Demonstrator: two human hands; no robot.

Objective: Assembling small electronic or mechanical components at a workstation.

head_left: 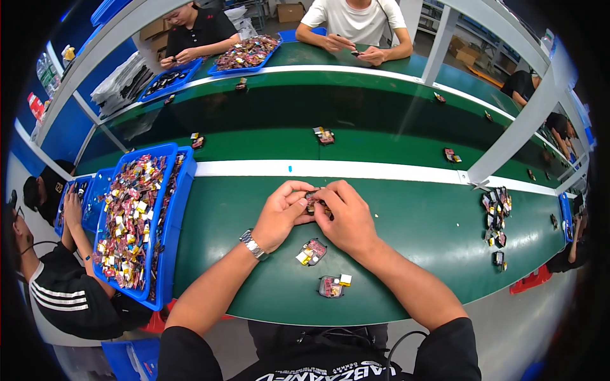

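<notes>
Head view shows a small dark-and-red part [314, 202] pinched between both hands above the green table [419, 228], just below the white strip [356, 169] that runs across it. Its long axis seems to run from upper left to lower right, but fingers cover most of it, so which end leads cannot be told. Left hand [281, 213], with a metal watch [253, 244] at the wrist, grips its left end with thumb and fingertips; right hand [346, 216] closes on its right end. Two similar parts lie on the table just below the hands: one with a yellow tab [311, 251] and a nearer one [333, 286]. At the left stands a blue tray [166, 254] heaped with such parts; at the right lies a loose cluster [496, 219].
</notes>
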